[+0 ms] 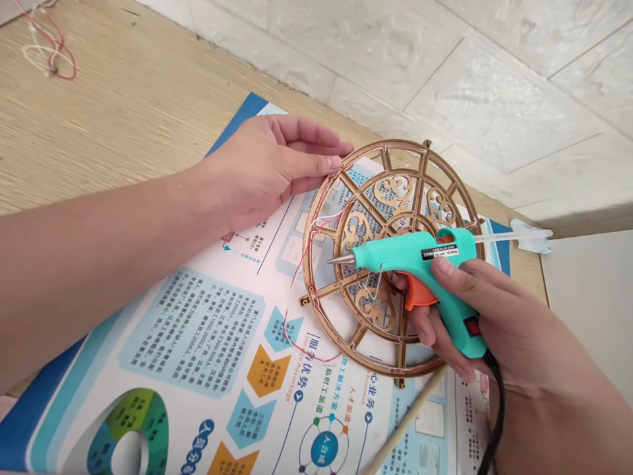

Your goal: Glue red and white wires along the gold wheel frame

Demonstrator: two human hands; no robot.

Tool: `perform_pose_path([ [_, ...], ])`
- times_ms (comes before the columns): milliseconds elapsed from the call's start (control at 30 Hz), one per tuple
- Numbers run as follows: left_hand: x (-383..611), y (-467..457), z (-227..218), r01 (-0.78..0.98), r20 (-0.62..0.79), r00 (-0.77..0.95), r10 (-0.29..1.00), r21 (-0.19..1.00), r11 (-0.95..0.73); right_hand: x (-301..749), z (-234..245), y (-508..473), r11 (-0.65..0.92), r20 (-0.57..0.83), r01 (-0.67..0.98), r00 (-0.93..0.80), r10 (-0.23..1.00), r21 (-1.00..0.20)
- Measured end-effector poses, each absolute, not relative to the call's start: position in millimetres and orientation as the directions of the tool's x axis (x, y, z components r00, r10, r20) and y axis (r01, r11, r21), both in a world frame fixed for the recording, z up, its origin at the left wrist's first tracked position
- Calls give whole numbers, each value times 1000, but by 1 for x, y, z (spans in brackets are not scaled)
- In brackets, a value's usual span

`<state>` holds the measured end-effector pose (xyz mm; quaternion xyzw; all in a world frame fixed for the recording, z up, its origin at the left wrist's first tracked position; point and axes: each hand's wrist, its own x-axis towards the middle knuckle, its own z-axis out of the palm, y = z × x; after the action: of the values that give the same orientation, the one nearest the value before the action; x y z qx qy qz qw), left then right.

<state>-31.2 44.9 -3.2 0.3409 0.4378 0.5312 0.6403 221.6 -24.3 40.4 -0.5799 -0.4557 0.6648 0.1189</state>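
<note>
A round gold-coloured openwork frame [390, 198], with thin red and white wires [301, 264] along its left rim, lies on a printed poster [208, 343]. My left hand [267, 168] rests beside the frame's left edge, fingers stretched out, fingertips touching the rim. My right hand [494, 316] grips a teal hot glue gun [420, 260] with an orange trigger. The gun's metal nozzle points left over the frame's middle. A clear glue stick [514, 235] juts out of its back. The gun's black cord [497, 409] runs down at the lower right.
The poster covers a wooden tabletop [99, 99] against a white brick-patterned wall [445, 59]. A coil of red and white wire [49, 53] lies at the far left corner. A thin wooden stick [405, 425] lies at the bottom. The table's right edge [541, 277] is close by.
</note>
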Motion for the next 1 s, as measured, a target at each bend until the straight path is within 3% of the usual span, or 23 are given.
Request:
perform_pose_path([
  [833, -31, 45, -5, -424, -188, 40, 981, 886, 187, 241, 41, -28, -459, -679, 543, -321, 660, -703],
  [1000, -30, 46, -4, -414, -216, 13, 976, 888, 201, 245, 42, -28, -510, -703, 546, -224, 676, -665],
])
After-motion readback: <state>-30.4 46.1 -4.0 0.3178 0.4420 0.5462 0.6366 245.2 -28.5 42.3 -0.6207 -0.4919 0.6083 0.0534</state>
